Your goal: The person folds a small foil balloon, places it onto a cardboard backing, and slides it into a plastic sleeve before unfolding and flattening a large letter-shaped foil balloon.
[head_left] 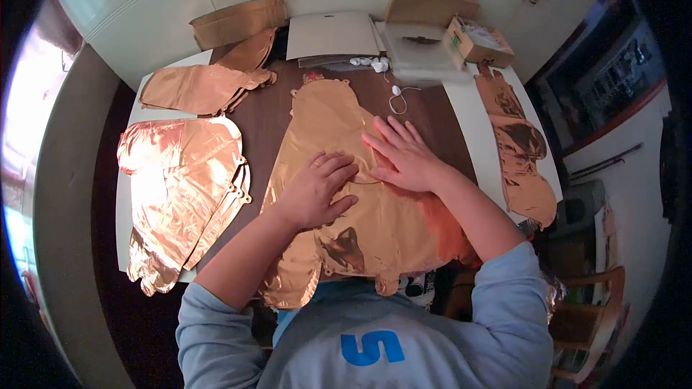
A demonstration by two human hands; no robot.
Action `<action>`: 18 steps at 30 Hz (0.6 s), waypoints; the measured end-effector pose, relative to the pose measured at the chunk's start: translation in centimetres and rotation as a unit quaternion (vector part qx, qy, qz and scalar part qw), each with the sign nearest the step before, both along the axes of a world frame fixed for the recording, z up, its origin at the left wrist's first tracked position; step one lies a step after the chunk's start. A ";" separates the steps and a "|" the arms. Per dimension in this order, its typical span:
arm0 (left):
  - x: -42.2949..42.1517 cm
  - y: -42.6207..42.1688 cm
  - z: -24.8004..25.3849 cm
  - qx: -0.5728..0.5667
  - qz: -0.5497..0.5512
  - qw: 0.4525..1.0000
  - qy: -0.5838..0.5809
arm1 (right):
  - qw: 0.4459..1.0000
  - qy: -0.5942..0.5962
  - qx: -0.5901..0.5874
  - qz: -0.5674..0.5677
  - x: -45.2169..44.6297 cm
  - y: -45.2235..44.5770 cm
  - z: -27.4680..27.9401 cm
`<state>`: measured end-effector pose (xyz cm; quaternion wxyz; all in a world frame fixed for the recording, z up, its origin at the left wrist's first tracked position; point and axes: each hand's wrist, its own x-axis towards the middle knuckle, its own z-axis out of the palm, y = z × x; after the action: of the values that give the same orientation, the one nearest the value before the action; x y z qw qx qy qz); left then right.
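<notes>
A flat, deflated rose-gold foil balloon [321, 119] lies in front of me on the table, its lower end reaching over the near edge by my shirt. My left hand [317, 189] rests palm down near its middle, thumb apart from the slightly bent fingers. Farther right, my right hand [405, 155] presses on the balloon's right side with fingers stretched out. Neither hand grasps anything. A reddish reflection shows under my right forearm.
More flat foil balloons [184, 180] are stacked at the left, with others [194, 88] behind them. A narrow foil piece [515, 148] lies at the right edge. At the back stand a white box [331, 34], a clear plastic bag [418, 50], a small carton [479, 41] and a white cord loop [398, 103].
</notes>
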<state>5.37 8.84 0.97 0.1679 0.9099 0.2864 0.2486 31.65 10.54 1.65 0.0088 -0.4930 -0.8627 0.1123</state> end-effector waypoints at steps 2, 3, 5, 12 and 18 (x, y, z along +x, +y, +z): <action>0.1 0.1 0.0 -0.004 -0.001 1.000 0.003 | 1.000 -0.005 -0.007 0.005 0.1 0.1 0.1; 0.2 0.2 0.1 0.004 -0.003 1.000 0.006 | 1.000 -0.008 -0.011 0.008 0.2 0.2 0.1; 0.1 0.3 0.3 0.017 -0.006 1.000 0.012 | 1.000 -0.011 -0.018 0.009 0.2 0.1 0.3; 3.0 2.1 0.8 0.087 -0.068 0.994 0.013 | 0.999 -0.011 -0.028 0.012 0.4 0.4 0.3; 3.4 4.6 -0.1 0.060 -0.068 0.996 0.004 | 1.000 -0.009 -0.015 0.000 0.5 0.8 -0.4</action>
<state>8.76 13.40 0.85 0.1280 0.9367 0.2093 0.2499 32.14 11.33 1.25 -0.0064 -0.4945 -0.8607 0.1208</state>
